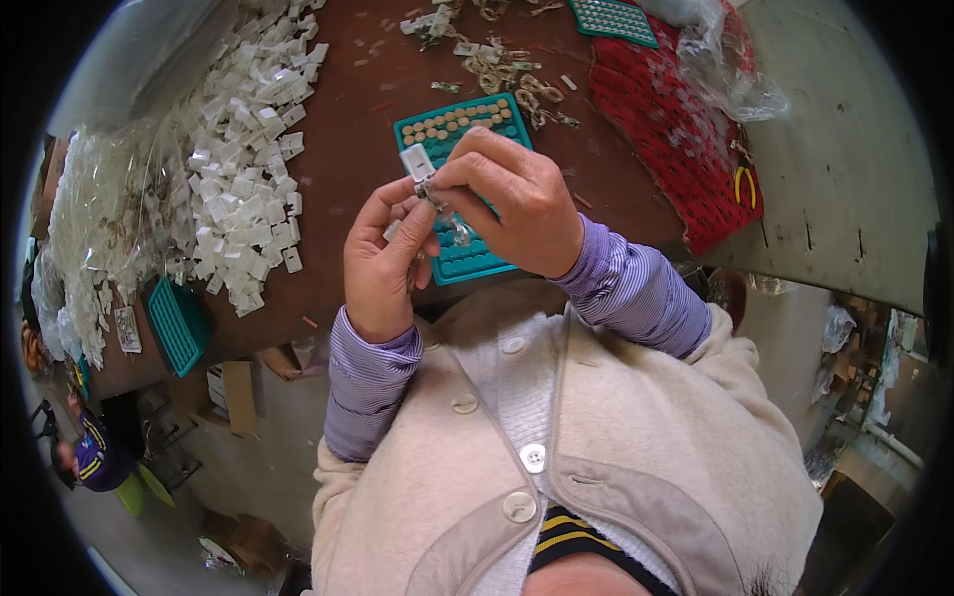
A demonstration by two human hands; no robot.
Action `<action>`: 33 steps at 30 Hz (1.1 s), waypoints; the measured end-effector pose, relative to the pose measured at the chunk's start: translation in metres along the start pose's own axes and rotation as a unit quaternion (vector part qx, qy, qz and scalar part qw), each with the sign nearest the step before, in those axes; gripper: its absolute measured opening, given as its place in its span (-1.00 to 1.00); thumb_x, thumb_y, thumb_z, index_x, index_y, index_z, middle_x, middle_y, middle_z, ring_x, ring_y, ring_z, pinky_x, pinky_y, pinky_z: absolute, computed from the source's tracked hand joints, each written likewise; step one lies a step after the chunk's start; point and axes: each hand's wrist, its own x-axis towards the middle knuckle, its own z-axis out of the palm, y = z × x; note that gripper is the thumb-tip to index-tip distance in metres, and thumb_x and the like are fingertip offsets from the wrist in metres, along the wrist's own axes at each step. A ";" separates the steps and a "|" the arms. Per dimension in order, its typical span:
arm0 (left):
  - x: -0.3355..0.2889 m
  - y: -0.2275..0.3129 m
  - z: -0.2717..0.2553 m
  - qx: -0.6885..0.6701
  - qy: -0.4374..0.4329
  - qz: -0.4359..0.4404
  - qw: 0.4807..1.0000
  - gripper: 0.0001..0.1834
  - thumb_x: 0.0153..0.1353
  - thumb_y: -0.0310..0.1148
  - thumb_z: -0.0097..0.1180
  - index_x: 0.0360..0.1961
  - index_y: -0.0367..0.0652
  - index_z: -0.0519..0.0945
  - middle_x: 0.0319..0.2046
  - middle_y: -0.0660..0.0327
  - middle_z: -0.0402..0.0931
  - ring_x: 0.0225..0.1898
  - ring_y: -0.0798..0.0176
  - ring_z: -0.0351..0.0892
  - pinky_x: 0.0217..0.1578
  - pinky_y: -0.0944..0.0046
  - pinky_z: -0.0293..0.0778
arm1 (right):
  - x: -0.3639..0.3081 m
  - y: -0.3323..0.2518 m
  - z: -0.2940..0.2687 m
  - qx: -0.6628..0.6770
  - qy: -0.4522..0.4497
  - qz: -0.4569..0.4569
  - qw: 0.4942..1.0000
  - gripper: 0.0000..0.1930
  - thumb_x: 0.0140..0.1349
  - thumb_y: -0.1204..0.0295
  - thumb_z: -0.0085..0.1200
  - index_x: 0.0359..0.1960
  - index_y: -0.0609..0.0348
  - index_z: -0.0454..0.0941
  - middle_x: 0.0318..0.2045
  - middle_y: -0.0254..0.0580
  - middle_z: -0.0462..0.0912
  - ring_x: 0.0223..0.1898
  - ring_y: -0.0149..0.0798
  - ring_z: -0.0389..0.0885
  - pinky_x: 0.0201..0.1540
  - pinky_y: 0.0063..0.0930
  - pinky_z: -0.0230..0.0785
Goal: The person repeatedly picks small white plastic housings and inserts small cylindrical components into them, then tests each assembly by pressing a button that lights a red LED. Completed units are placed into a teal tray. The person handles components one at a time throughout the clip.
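My left hand (383, 260) and my right hand (512, 204) meet above a teal grid tray (449, 119) on the brown table. Between their fingertips they pinch a small white plastic clip (416, 162) with a little metal piece (431, 192) attached. A clear bit hangs just below the metal piece, at my right thumb. The tray's far rows hold small round tan pieces; its near end is hidden behind my hands. Both wrists wear purple striped cuffs under a cream cardigan.
A big heap of white plastic clips (243, 149) covers the table's left side, beside clear bags (99, 219). A second teal tray (179, 326) leans at the left edge, a third (614, 18) lies far back. Red mesh (676, 129) and loose metal bits (517, 84) lie right.
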 end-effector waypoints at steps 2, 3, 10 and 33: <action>-0.002 -0.002 0.009 0.016 0.011 0.027 0.999 -0.62 0.52 -0.40 0.26 0.29 -0.22 0.59 -0.28 0.36 0.57 -0.43 0.61 0.48 -0.64 0.58 0.26 | -0.002 -0.003 -0.005 -0.008 0.006 -0.003 1.000 -0.88 0.18 0.61 0.34 -0.29 0.24 0.64 -0.34 -0.15 0.59 -0.31 -0.11 0.72 -0.30 -0.29 0.63; -0.002 -0.003 0.012 0.028 0.020 0.039 0.999 -0.62 0.51 -0.40 0.28 0.28 -0.22 0.60 -0.31 0.39 0.54 -0.45 0.61 0.47 -0.64 0.58 0.25 | -0.004 -0.004 -0.008 -0.007 0.003 0.003 1.000 -0.88 0.18 0.61 0.33 -0.28 0.25 0.64 -0.34 -0.15 0.59 -0.31 -0.11 0.72 -0.30 -0.29 0.63; -0.002 -0.001 0.016 0.082 -0.017 0.023 0.996 -0.61 0.41 -0.40 0.41 0.20 -0.23 0.66 -0.26 0.37 0.63 -0.40 0.61 0.55 -0.61 0.59 0.30 | -0.008 -0.007 -0.017 -0.006 0.033 0.013 0.999 -0.82 0.17 0.66 0.29 -0.19 0.24 0.70 -0.31 -0.12 0.67 -0.30 -0.07 0.72 -0.22 -0.25 0.66; 0.005 0.012 -0.017 0.069 0.049 0.013 0.996 -0.70 0.44 -0.44 0.36 0.15 -0.20 0.67 -0.34 0.48 0.56 -0.39 0.68 0.40 -0.53 0.59 0.20 | 0.027 0.017 0.018 0.033 -0.028 -0.016 0.999 -0.74 0.08 0.62 0.38 -0.26 0.16 0.53 -0.32 -0.13 0.57 -0.23 0.02 0.60 -0.13 -0.14 0.51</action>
